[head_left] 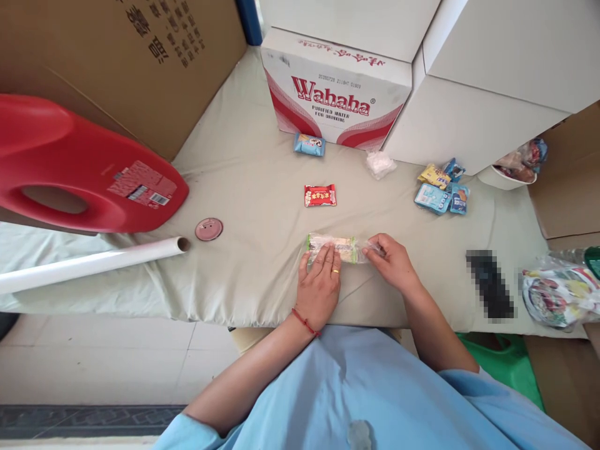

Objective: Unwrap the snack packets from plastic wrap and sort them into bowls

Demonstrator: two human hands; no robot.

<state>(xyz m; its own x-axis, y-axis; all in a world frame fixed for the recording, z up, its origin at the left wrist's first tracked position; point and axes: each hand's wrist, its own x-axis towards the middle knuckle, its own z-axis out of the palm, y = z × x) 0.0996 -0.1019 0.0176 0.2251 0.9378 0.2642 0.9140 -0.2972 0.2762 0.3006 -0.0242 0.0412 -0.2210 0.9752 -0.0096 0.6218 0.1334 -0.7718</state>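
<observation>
Clear plastic film (362,245), thin & crinkly, is pinched btwn thumb & fingers of the R hand (392,259). L hand (320,278) lies palm down, fingers straight, flat on a small oblong packet w/ pale middle & green-edged ends (347,249). Packet's on the beige cloth-covered table (248,265), in front of the person; its film end sticks out toward R hand.

Risks, my guess: film could tear or slip from the pinch if R hand tugs too hard vs. L hand's hold. Too much weight from L palm might crush the contents, esp. if brittle. Cloth's wrinkled & looks loose, so a sideways pull could drag or bunch it w/ the packet on top.

Labels: white-and-red cardboard carton (337,122) reads "Wahaha®", "PURIFIED WATER FOR DRINKING", w/ a printed code above (digits too small to be sure of) & upside-down red Chinese characters on top. Flat red rectangular packet (320,195), just beyond the hands, has Chinese lettering, can't make it out. Big red plastic jug (115,153) at far L: label w/ barcode, text illegible. Tall brown cardboard box (140,81) behind it: dark Chinese characters, tilted. Light-blue pillow-shaped packet (309,145) by the carton: print too small.
</observation>
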